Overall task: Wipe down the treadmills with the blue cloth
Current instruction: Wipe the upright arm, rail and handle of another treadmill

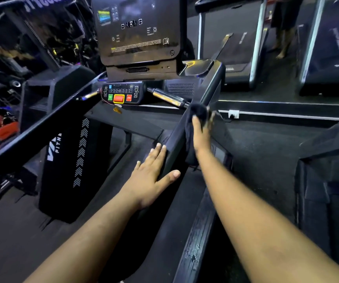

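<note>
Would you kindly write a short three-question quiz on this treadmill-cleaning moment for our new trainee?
1. True or false: the left hand holds the cloth.
2. The right hand wipes: A) the console screen; B) the right handrail; C) the running belt.
3. Which colour is the large middle button?

Key: 1 false, it rests flat on the rail; 2 B; 3 red.
</note>
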A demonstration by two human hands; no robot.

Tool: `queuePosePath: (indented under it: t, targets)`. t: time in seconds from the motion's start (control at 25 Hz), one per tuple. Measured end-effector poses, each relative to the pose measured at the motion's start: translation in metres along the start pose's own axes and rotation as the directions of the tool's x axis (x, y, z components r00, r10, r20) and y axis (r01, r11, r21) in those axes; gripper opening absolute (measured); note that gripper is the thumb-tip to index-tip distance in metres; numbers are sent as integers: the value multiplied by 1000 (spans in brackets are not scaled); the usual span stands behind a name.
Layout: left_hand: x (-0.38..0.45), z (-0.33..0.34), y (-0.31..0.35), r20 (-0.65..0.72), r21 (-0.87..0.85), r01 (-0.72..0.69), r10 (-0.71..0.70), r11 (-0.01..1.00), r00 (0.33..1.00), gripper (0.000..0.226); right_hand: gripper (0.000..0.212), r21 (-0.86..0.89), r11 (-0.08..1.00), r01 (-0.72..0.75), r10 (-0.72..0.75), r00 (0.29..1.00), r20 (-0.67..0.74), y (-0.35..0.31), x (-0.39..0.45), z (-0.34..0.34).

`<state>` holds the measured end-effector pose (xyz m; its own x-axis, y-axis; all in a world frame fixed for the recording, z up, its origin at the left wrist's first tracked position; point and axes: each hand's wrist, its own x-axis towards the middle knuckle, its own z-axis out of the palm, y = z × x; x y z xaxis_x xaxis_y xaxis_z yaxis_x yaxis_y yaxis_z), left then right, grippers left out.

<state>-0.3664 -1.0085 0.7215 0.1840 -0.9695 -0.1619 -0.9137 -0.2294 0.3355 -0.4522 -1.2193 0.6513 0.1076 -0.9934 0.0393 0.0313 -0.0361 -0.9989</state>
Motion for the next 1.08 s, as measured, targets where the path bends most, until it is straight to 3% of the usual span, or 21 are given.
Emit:
queuePosePath:
  t: [0.08, 0.16, 0.28, 0.36, 0.44, 0.52, 0.6, 0.68, 0.76, 0.88, 0.96, 1.08]
  targets:
    - [2, 1, -4, 1, -7, -11, 11, 1000, 1000, 96, 72, 183, 963, -196, 192, 980, 41, 18, -81, 9]
    - [3, 3, -5, 5, -8, -19, 19, 1000, 1000, 96, 68, 269, 944, -189, 176, 982, 70, 33, -136, 22]
    - [4, 2, -5, 2, -16, -24, 24, 1000, 1000, 96, 73, 104, 993, -48, 50, 999, -11, 20, -69, 16]
    - [3, 2, -4, 7, -20, -21, 21, 1000, 1000, 96, 70, 4, 996, -92, 92, 993, -74, 0, 4, 3]
    - [2, 2, -5, 3, -21, -25, 25, 999, 1000, 97, 69, -50, 991, -121, 117, 990, -76, -7, 22, 7]
    - [3, 3, -6, -5, -30, -38, 38, 999, 999, 98, 76, -117, 991, 58, -59, 998, 2, -6, -34, 19]
    - [6, 3, -7, -16, -38, -44, 44, 998, 999, 99, 76, -135, 943, 304, -286, 949, 135, 10, -91, 21]
    - [5, 4, -7, -8, -41, -46, 45, 998, 999, 100, 67, -186, 877, 443, -402, 889, 219, 16, -82, 10]
    - [5, 4, -7, -11, -50, -54, 54, 997, 998, 100, 49, -292, 837, 462, -407, 884, 232, 1, -20, 4]
    - [3, 3, -6, -20, -52, -57, 56, 997, 998, 99, 40, -357, 900, 250, -222, 968, 118, -22, 26, 7]
    - [3, 3, -7, -26, -72, -61, 59, 996, 998, 101, 49, -285, 916, 282, -274, 959, 71, -11, -26, 16]
    - [5, 5, -8, -28, -98, -59, 57, 993, 998, 104, 60, -41, 917, 397, -390, 914, 114, 25, -121, 19]
